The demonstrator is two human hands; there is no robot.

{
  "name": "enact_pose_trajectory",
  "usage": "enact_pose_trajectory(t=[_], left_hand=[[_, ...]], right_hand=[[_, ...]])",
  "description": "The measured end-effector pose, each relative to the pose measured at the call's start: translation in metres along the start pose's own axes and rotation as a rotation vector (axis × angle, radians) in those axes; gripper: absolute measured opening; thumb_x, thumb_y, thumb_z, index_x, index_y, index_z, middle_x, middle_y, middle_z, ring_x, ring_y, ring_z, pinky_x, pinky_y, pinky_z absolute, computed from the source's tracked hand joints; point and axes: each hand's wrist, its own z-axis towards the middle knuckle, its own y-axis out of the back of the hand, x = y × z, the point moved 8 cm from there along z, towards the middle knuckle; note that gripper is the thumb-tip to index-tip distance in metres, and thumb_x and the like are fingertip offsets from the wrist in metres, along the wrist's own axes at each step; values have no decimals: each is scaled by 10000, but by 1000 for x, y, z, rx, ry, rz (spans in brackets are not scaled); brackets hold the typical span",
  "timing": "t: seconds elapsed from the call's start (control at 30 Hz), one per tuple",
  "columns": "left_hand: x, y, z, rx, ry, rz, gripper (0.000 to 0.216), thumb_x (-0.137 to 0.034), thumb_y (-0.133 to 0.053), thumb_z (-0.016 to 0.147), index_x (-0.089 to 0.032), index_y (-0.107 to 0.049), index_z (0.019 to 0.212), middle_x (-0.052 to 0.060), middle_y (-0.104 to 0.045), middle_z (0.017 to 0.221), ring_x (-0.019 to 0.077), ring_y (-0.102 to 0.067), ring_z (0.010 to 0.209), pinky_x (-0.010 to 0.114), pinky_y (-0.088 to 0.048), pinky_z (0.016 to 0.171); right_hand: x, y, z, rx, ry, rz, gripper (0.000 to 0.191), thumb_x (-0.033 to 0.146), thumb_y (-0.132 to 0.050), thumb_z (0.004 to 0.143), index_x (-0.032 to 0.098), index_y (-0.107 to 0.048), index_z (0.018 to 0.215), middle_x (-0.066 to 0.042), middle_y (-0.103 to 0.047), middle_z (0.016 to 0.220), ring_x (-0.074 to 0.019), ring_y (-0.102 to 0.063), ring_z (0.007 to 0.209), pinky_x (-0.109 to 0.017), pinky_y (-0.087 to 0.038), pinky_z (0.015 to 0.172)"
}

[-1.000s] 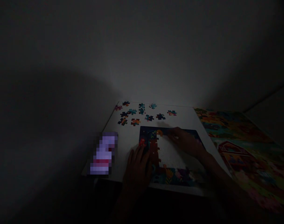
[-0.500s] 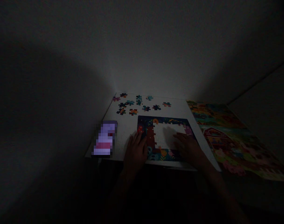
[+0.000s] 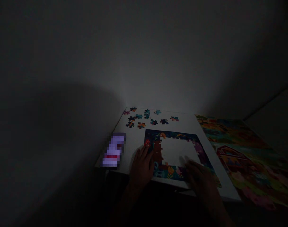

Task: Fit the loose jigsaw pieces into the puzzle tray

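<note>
The scene is very dark. A partly built jigsaw puzzle lies on a white board; its border is joined and its middle is bare. My left hand rests flat on the puzzle's lower left corner, fingers stretched out. Over the puzzle's bottom edge, my right hand lies with its fingers extended and nothing seen in it. Several loose puzzle pieces are scattered at the far end of the board.
A lit, blurred-out phone-like object lies at the board's left edge. A large colourful picture sheet lies to the right of the board. A plain wall rises behind.
My right hand has drawn back from the puzzle's top edge to its bottom edge. The left hand has stayed on the lower left corner. The camera view has shifted.
</note>
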Motion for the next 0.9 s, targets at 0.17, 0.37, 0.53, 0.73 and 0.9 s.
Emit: enact_pose_trajectory(t=[0.17,0.37,0.53,0.73,0.9], left_hand=[[1,-1,-2,-48,9,-14,417,-165,-454,898,-167,-565,1299,110,-465,1477,257,-404,1387,529,-354,1148],[1,1,-2,-29,-11,-29,413,-166,-446,908,-172,-558,1306,117,-471,1471,264,-407,1385,536,-384,1128],[2,0,-4,-99,-6,-21,444,-152,-452,908,-212,-528,1342,76,-458,1488,253,-406,1386,523,-415,1104],[11,-24,-13,-320,-54,44,384,-321,-478,915,-213,-594,1265,81,-494,1461,272,-451,1349,483,-485,1027],[13,-33,-19,-488,-160,108,358,-373,-491,920,-220,-639,1208,87,-598,1354,245,-493,1314,416,-484,1019]], right_hand=[[8,-11,34,138,26,66,340,369,-421,957,205,-696,1072,-120,-707,1084,-255,-683,968,-430,-571,839],[68,-58,121,367,78,160,310,308,-436,942,204,-682,1099,-111,-702,1126,-238,-667,1029,-380,-530,902],[121,-127,197,574,130,167,314,240,-477,929,160,-652,1177,-124,-668,1196,-214,-631,1097,-306,-468,954],[160,-199,266,640,212,11,331,206,-438,948,118,-631,1203,-159,-661,1183,-227,-610,1111,-297,-442,954],[165,-215,308,568,194,-169,356,137,-390,930,128,-644,1179,-178,-650,1159,-250,-630,1051,-337,-468,888]])
